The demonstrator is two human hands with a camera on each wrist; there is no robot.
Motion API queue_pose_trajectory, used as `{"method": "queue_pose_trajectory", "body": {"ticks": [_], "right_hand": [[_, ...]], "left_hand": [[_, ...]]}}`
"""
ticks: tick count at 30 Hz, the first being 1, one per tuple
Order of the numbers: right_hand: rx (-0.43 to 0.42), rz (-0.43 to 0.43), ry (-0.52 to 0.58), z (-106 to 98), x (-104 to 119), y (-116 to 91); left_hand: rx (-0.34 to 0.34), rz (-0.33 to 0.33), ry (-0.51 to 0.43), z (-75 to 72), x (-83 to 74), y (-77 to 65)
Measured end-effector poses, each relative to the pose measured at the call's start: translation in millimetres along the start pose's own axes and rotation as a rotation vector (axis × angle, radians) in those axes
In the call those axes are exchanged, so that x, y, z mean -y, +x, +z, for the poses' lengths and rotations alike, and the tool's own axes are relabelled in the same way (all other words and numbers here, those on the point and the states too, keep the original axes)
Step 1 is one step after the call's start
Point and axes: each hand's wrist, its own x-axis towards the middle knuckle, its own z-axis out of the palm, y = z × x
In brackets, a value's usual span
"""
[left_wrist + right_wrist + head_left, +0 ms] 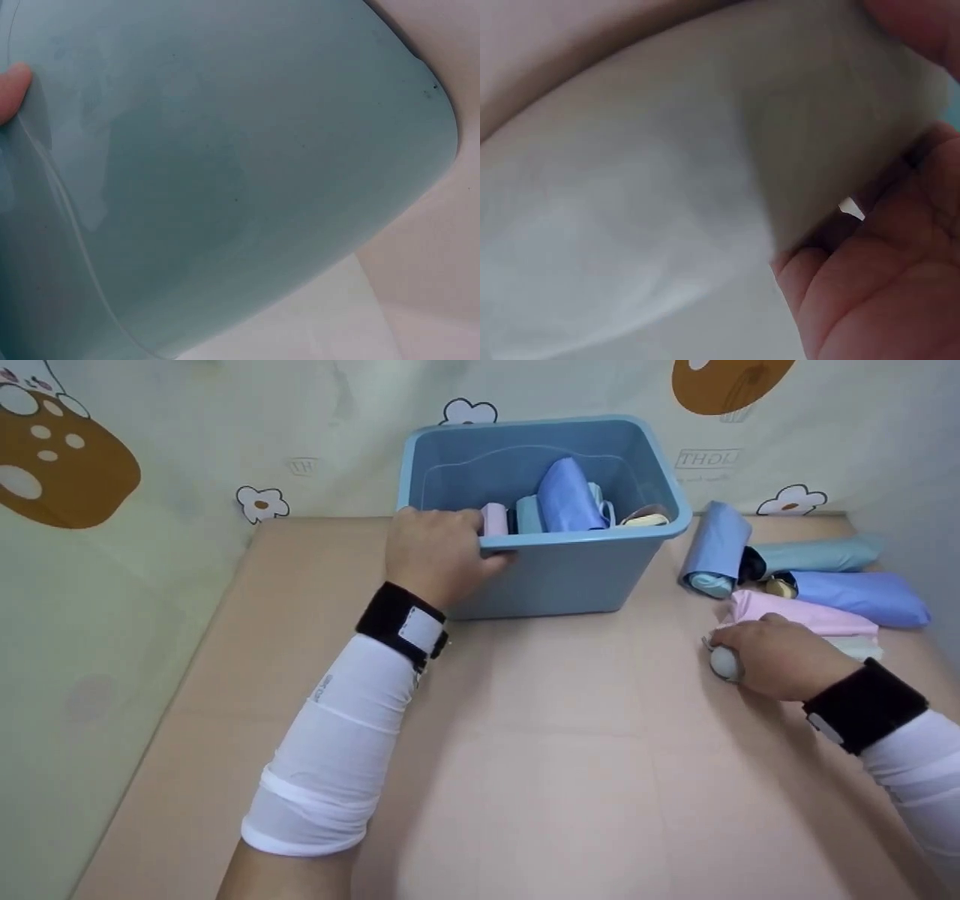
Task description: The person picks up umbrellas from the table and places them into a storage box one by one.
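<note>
My left hand [435, 555] grips the near rim of a blue plastic bin [555, 577] at its left corner, thumb lying along the outside wall. In the left wrist view the bin's smooth wall [247, 165] fills most of the picture, with the thumb tip at the left edge. My right hand [787, 656] holds a pale grey-green folded umbrella [630, 202] by its sides, its rounded end sticking out past the fingers. Directly behind that hand lies a pink folded umbrella [814, 613]. The palm hides the middle of the pale umbrella in the head view.
Beyond the pink one lie a violet-blue umbrella [862, 596], a teal umbrella [821, 555] and a light blue rolled umbrella [716, 547]. Inside the bin stand several folded items, including a blue one [570, 495] and a pink one [494, 519]. A patterned curtain [337, 450] hangs behind the table [555, 780].
</note>
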Motion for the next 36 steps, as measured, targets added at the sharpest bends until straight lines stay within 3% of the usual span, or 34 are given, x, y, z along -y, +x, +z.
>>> {"method": "queue_pose_trajectory", "body": {"ticks": [8,16,29,36], "right_hand": [[-0.078,-0.084,-0.086,-5,0,-2],[-0.172,-0.007,-0.019,-44,22,-13],[-0.558,0.113,0.130,-116,75,-35],[-0.863,0.015,0.181,-139,85,-29]], "left_hand": [[-0.031,0.023,0.011,1.6,2.0,-1.3],[-0.037,0.023,0.009,3.0,3.8,-2.1],[-0.012,0.006,0.000,0.5,0.4,-2.8],[0.002,0.001,-0.010,-1.1,-0.3,-1.4]]}}
